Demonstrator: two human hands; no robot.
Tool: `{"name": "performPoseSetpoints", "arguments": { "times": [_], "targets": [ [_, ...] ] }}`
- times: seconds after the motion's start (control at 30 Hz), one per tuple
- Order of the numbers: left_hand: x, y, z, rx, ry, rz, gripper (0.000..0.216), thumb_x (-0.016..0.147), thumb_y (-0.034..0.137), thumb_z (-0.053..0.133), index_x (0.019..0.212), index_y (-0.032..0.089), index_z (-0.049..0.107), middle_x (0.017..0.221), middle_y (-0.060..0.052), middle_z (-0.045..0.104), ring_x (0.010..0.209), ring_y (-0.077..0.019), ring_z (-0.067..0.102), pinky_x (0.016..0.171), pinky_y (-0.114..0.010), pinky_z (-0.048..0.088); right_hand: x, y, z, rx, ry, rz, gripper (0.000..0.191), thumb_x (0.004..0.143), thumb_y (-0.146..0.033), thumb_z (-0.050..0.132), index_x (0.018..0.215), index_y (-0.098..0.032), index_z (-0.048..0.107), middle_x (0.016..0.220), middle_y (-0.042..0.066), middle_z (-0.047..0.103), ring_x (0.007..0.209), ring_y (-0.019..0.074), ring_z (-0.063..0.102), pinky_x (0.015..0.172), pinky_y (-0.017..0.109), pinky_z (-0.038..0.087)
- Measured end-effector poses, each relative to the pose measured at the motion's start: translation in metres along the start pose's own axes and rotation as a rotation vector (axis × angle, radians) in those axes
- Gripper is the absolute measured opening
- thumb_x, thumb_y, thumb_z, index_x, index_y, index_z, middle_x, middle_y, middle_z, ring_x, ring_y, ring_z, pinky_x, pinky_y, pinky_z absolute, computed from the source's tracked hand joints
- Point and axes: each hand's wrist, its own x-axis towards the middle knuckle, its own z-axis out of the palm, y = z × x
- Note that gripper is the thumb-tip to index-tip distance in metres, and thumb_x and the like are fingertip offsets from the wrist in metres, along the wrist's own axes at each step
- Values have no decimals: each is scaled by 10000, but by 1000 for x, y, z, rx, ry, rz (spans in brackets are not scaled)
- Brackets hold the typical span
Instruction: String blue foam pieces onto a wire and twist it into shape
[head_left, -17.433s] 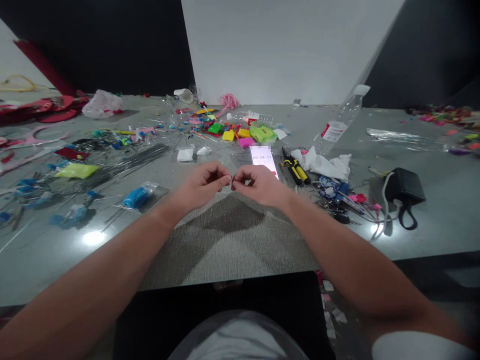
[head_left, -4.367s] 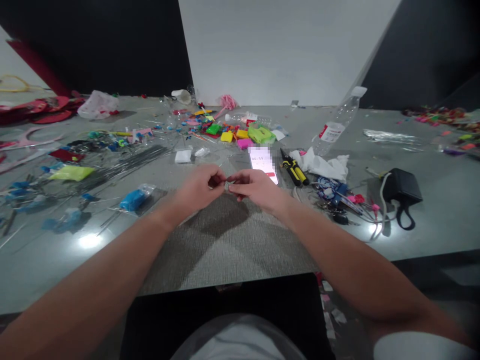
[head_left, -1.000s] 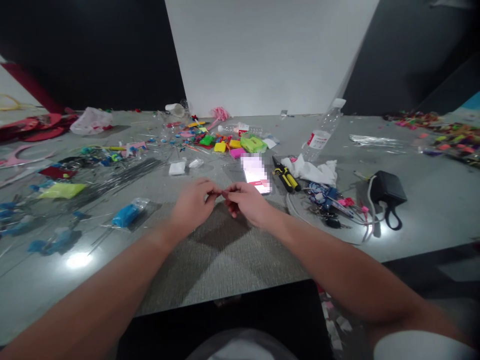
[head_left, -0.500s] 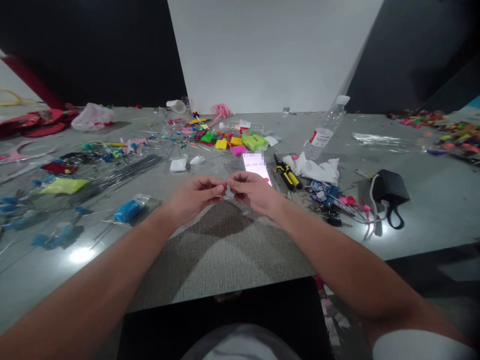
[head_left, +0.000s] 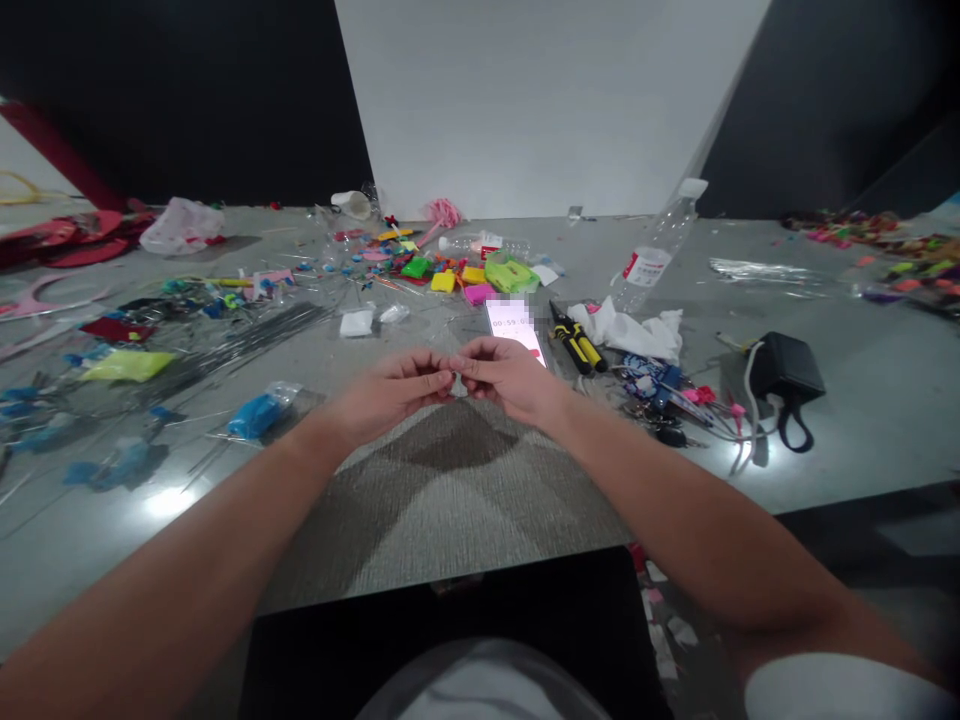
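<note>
Over the middle of the grey table (head_left: 442, 520), my left hand (head_left: 397, 388) and my right hand (head_left: 504, 374) meet fingertip to fingertip. Both are closed in a pinch. Whatever sits between the fingertips is too small and too covered to make out. Just behind my right hand lies a lit phone (head_left: 514, 325) with a timer on its screen. Yellow-and-black pliers (head_left: 576, 340) rest to the right of the phone. On the left, a blue clay packet (head_left: 255, 415) in clear wrap lies beside my left forearm.
A clear bottle (head_left: 656, 250) stands tilted behind crumpled tissue (head_left: 645, 335). At right sits a black box-shaped device (head_left: 786, 367) with a cable. Thin wires (head_left: 247, 350) and a yellow packet (head_left: 127, 365) lie left. Colourful packets (head_left: 442, 281) and a lying bottle (head_left: 487, 246) are farther back.
My hands stay pinched together at nearly the same spot, with only slight finger movement. The whole view has shifted a little.
</note>
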Motion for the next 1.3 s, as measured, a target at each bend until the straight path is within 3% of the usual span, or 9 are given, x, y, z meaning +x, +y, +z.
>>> {"name": "performPoseSetpoints", "arguments": {
  "times": [0.3,0.57,0.83,1.13,1.3],
  "targets": [
    [0,1,1,32,31,15,152,851,284,763,882,140,725,875,-48,706,821,-156,673,831,-310,551,0,1,3,76,-21,26,301,717,-321,893,763,-176,633,638,-34,616,602,88,569,584,224,467],
    [1,2,2,133,131,49,157,824,297,720,783,167,642,736,-6,633,657,-120,597,680,-280,517,-3,-6,6,126,-72,84,183,859,-311,751,806,-149,683,747,27,669,675,131,630,629,284,547],
    [5,-1,-5,472,248,141,77,766,182,689,769,196,613,644,25,583,596,-136,537,591,-282,400,-4,-5,6,82,-2,41,183,754,-266,825,786,-156,682,643,-15,637,593,122,627,553,254,530],
    [0,-8,-2,729,435,306,176,699,91,727,720,228,618,662,13,539,661,-173,424,604,-310,249,-8,-1,14,-209,59,-31,182,825,-238,746,973,-193,648,680,-8,666,625,142,651,568,278,550],
    [3,-9,-8,666,427,260,154,719,117,751,696,213,633,649,20,548,643,-158,432,598,-295,268,-3,6,10,-426,99,-22,62,878,-225,653,919,-191,620,649,-7,626,552,137,593,518,290,506]
  ]
}}
